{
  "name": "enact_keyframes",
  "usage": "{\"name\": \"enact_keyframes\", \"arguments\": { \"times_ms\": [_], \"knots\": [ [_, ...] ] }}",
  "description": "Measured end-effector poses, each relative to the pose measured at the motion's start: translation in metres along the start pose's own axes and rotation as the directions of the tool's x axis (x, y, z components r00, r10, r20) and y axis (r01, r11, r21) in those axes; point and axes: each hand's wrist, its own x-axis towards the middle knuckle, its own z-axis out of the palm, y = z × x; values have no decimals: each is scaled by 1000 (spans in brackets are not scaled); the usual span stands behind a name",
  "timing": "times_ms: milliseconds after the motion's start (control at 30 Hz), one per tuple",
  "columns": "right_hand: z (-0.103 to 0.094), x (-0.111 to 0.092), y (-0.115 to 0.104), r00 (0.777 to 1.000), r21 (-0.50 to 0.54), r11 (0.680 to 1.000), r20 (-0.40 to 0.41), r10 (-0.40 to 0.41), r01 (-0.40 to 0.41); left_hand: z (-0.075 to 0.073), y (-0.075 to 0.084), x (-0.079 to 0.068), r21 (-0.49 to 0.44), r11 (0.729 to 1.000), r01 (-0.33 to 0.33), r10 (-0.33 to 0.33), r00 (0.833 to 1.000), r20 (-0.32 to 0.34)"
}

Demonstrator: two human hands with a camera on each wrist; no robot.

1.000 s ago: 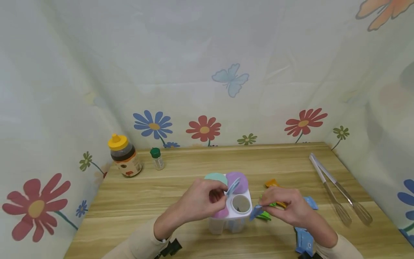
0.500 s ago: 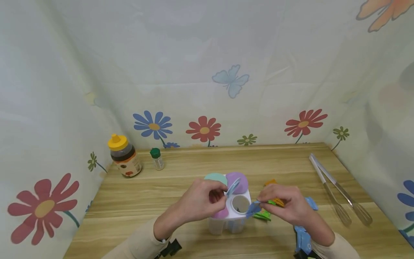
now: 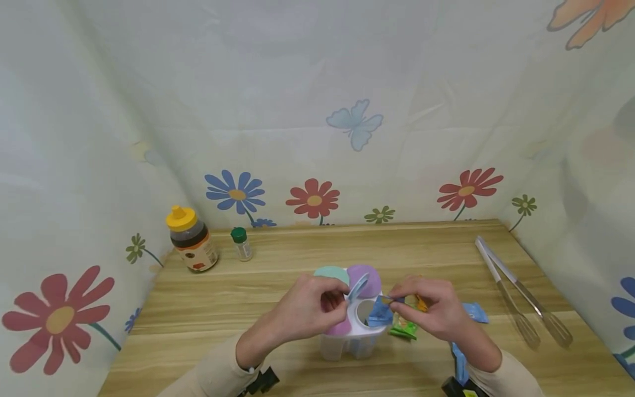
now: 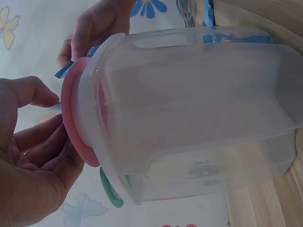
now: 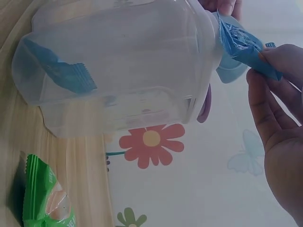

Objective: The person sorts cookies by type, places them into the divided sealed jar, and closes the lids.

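Observation:
A translucent plastic container [image 3: 344, 347] with a white top and several round coloured lids stands at the table's front middle. My left hand [image 3: 310, 309] pinches a light-blue lid [image 3: 358, 288], holding it raised from its round opening [image 3: 366, 313]. My right hand [image 3: 431, 309] pinches a small blue packet [image 3: 380, 312] at that opening. In the right wrist view the blue packet [image 5: 244, 45] lies right at the container's mouth, and another blue packet [image 5: 61, 68] shows through the wall, at the bottom. The pink lid [image 4: 75, 113] and the two far lids lie flat on their openings.
Green packets [image 3: 404, 328] lie just right of the container, with orange by the right hand. Blue packets [image 3: 475, 312] lie farther right, some near the right wrist. Metal tongs [image 3: 516, 292] rest at the right. A yellow-capped bottle [image 3: 193, 240] and green-capped shaker [image 3: 241, 244] stand back left.
My right hand has brought the blue packet leftward, from beside the container to over the round opening. The left hand keeps the light-blue lid raised in the same place.

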Motion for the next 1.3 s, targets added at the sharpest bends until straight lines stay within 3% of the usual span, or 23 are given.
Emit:
{"name": "enact_keyframes", "arguments": {
  "times_ms": [167,400,900,1300],
  "knots": [
    [3,2,-2,1000,-36,999,-11,19,-20,0,-1,0,-3,1000,10,-10,1000,9],
    [9,12,-7,1000,-28,1000,-14,-12,11,0,-1,1,-8,1000,-1,1,1000,4],
    [17,4,13,998,-89,994,-20,-63,61,0,-1,0,-8,1000,0,0,1000,2],
    [25,-1,19,994,-177,979,52,-92,99,1,-2,0,-24,999,-48,47,999,-23]
  ]
}}
